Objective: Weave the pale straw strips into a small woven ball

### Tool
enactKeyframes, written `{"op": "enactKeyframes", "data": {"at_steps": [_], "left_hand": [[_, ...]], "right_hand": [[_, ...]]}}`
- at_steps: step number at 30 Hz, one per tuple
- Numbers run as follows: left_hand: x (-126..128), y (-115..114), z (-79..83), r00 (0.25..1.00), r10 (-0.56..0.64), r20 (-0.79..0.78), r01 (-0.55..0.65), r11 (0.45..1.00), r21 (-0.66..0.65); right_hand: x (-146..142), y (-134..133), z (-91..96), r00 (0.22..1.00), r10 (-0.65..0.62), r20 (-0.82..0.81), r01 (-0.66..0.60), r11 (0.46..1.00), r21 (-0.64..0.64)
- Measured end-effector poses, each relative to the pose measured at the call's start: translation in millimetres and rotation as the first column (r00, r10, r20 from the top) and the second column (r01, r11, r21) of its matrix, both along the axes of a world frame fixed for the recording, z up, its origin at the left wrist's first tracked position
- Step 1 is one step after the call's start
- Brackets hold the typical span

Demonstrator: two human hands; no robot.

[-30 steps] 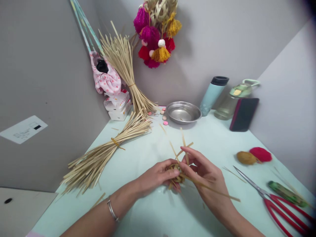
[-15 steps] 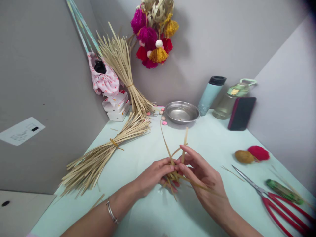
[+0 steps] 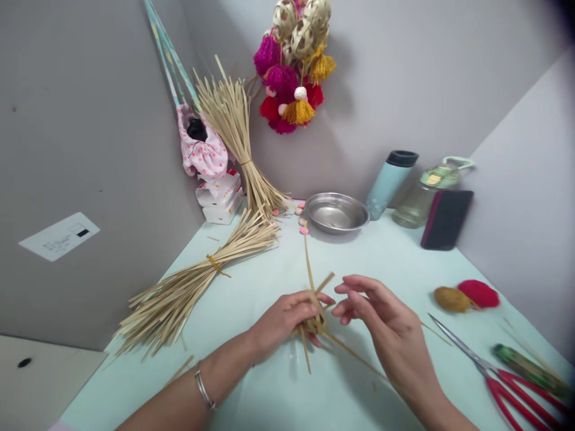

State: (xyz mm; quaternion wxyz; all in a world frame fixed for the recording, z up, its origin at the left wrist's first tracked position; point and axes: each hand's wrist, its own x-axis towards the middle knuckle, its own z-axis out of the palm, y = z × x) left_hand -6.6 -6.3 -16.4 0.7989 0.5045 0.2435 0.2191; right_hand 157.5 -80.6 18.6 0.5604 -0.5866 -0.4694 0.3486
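My left hand (image 3: 283, 320) is closed around a small half-woven ball of straw strips (image 3: 313, 324), held just above the pale green table (image 3: 386, 257). Loose strip ends stick out of it, one long one pointing up and away, others trailing toward me. Just right of the ball, my right hand (image 3: 381, 314) has its fingers bent and slightly apart. Its fingertips are close to the strips, and I see nothing gripped in them.
A tied straw bundle (image 3: 197, 281) lies at left, another (image 3: 238, 137) leans in the corner. A steel bowl (image 3: 336, 212), a tumbler (image 3: 390, 176), a bottle (image 3: 424, 194) and a dark phone (image 3: 444, 218) stand at the back. Two pompoms (image 3: 467, 296) and red scissors (image 3: 503, 377) lie at right.
My right hand has let go of the upright strip and drawn back a little to the right. The left hand keeps the woven ball, now with one long strip standing up.
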Motion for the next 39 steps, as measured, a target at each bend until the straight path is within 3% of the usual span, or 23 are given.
{"op": "enactKeyframes", "data": {"at_steps": [4, 8, 11, 19, 26, 33, 39], "left_hand": [[-1.3, -3.2, 6.6, 0.996, -0.033, -0.083, 0.047, 0.984, 0.173], [-2.3, -8.8, 10.6, 0.986, 0.044, -0.158, 0.016, 0.934, 0.358], [-2.1, -10.7, 9.4, 0.981, 0.093, -0.171, -0.012, 0.907, 0.421], [-1.2, -2.6, 8.1, 0.996, 0.082, -0.036, -0.072, 0.971, 0.227], [1.3, -10.2, 7.1, 1.000, -0.024, 0.021, 0.024, 1.000, 0.006], [5.6, -12.5, 1.1, 0.999, 0.052, 0.014, -0.054, 0.988, 0.147], [4.0, -6.0, 0.0, 0.990, 0.132, -0.050, -0.123, 0.979, 0.163]], "right_hand": [[3.7, 5.1, 7.3, 0.990, 0.109, 0.095, -0.103, 0.993, -0.061], [5.8, 3.9, 11.5, 0.967, 0.250, 0.054, -0.245, 0.966, -0.087], [7.6, 3.8, 11.9, 0.964, 0.262, 0.040, -0.257, 0.961, -0.099], [10.5, 5.2, 10.6, 0.991, 0.134, -0.005, -0.134, 0.990, -0.051], [8.7, 4.9, 10.0, 0.990, 0.118, -0.073, -0.122, 0.991, -0.046], [10.9, 3.4, 1.6, 0.978, 0.109, -0.179, -0.120, 0.992, -0.050], [17.2, -10.6, 9.9, 0.994, 0.097, -0.054, -0.093, 0.994, 0.061]]}}
